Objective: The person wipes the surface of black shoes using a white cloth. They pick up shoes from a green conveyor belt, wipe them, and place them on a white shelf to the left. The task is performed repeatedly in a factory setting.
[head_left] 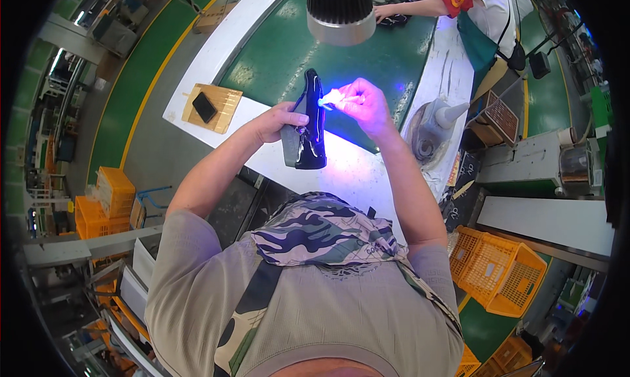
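Note:
My left hand (279, 123) grips a glossy black, boot-shaped piece (313, 137) with a duller grey side, thumb across its near face. The piece is held upright above the white edge of the table, and its exact kind is unclear. My right hand (367, 108) is closed, fingertips pinched on a small white thing (336, 98) against the piece's right side. Bright blue-violet glare washes out that thing, so I cannot tell what it is. Over the far part of the table hangs a black ribbed lamp head (340, 13) with a silver rim.
A dark phone (205, 106) lies on a wooden board (226, 104) at the table's left. To the right stands a whitish squeeze bottle (446, 116) in a round, stained container. Across the green tabletop (275, 55), another person's arm (420, 8) reaches in. Orange crates (502, 275) stand lower right.

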